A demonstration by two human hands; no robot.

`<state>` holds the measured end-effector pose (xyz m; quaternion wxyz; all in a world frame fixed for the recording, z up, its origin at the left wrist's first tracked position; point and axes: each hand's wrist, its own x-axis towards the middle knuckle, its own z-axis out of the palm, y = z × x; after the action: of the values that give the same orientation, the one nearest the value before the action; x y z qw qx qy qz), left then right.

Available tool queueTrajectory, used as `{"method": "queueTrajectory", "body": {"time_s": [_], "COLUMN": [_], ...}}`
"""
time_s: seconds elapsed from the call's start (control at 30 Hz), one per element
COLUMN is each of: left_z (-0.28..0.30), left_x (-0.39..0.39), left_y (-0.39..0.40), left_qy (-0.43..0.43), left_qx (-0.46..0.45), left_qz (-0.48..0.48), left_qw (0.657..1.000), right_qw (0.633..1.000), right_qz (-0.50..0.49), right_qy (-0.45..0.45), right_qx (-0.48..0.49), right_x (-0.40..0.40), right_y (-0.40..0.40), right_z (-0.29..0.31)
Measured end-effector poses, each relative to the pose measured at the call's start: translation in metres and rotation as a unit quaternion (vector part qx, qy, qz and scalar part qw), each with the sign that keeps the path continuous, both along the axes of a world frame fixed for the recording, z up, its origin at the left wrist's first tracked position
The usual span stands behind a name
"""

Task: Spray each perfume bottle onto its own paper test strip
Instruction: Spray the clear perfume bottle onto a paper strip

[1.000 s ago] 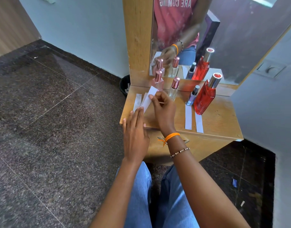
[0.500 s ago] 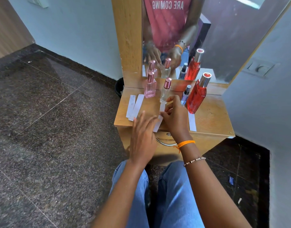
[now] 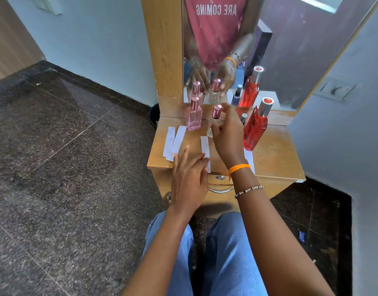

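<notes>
From the head view, the small wooden desk (image 3: 275, 154) ends just above the person's knees, with open floor to its left and a wall close on the right. The left hand (image 3: 189, 180) rests flat at the front edge, straight fingers (image 3: 197, 161) touching a paper strip (image 3: 205, 147). The right hand (image 3: 227, 135), fingers loosely spread, reaches at the clear perfume bottle (image 3: 214, 119); whether it grips is unclear. A pink bottle (image 3: 194, 116) stands left, a tall red bottle (image 3: 255, 128) right, two strips (image 3: 174, 143) lie near the left edge, and the mirror (image 3: 290, 50) stands behind.

In the mirror (image 3: 269, 50) at the far side of the table, the reflected red T-shirt (image 3: 215, 39) carried white capitals, reversed left to right, that read "ARE COMING". Above them showed part of another line, cut off and unreadable. No bottle label could be read.
</notes>
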<state>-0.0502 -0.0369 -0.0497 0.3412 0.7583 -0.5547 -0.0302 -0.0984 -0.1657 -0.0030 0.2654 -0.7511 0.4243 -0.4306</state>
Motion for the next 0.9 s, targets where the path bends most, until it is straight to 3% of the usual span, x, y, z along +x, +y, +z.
{"method": "queueTrajectory", "body": {"time_s": [0.1, 0.3, 0.5, 0.7, 0.83, 0.9], "left_z": [0.002, 0.030, 0.052, 0.054, 0.053, 0.053], "left_x": [0.001, 0.002, -0.004, -0.017, -0.016, -0.014], "left_y": [-0.001, -0.006, -0.008, -0.003, 0.004, 0.007], "left_qy": [0.037, 0.174, 0.189, 0.211, 0.276, 0.314], "left_qx": [-0.003, -0.067, -0.108, -0.080, -0.067, -0.063], "left_qz": [-0.005, -0.015, -0.037, -0.054, -0.038, -0.022], "left_qw": [0.999, 0.982, 0.975, 0.973, 0.958, 0.947], "right_qw": [1.000, 0.997, 0.978, 0.980, 0.969, 0.979], "right_qz": [-0.003, 0.039, 0.154, 0.116, 0.126, 0.093], "right_qy": [0.007, -0.068, -0.082, -0.131, -0.191, -0.166], "right_qx": [-0.007, 0.009, 0.113, 0.097, 0.097, 0.077], "right_x": [0.002, -0.022, -0.052, -0.055, -0.059, -0.063], "right_y": [-0.004, 0.022, 0.049, 0.050, 0.044, 0.040], "right_z": [-0.001, 0.015, 0.028, 0.039, 0.041, 0.034]}}
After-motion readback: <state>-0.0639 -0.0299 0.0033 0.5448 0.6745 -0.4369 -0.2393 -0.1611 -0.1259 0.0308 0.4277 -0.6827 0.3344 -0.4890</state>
